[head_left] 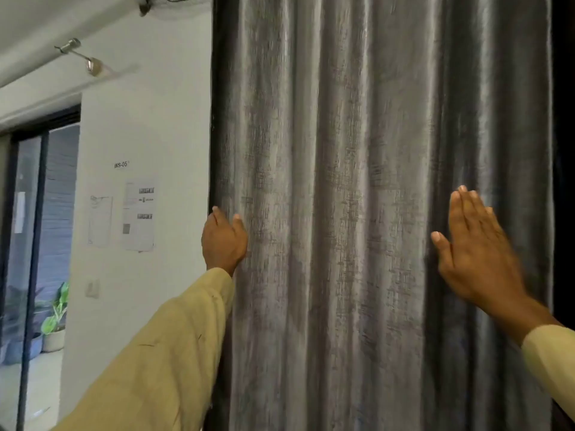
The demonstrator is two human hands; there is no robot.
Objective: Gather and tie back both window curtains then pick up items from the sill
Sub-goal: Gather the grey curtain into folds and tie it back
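Grey, slightly shiny fabric fills most of the head view: one curtain [357, 213] hangs closed in long vertical folds, from top of frame to bottom, w/ a dark strip at its far right edge. I see only this one view, so only this one curtain; the second curtain and the sill aren't visible.

My left hand [224, 241] is at the curtain's left edge, where cloth meets the white wall [149, 119]. Its fingers curl round that edge, thumb in front; I can't tell how firmly they pinch the cloth. A pale yellow sleeve [161, 353] runs up to it from lower left.

My right hand [476, 244] lies flat on the cloth near the right side, fingers straight and together, thumb spread, gripping nothing. It looks a bit blurred.

Left of the curtain: papers [138, 216] stuck on the wall, a glass door [31, 244] w/ a potted plant [56, 318] beyond.

Handling, as I judge it: cloth looks thick, soft and fairly weighty, prob. a bit slippery given the sheen. Best hold is approx. mid-height, both edges drawn together into one bundle, hands wrapping round the folds rather than pressing flat.
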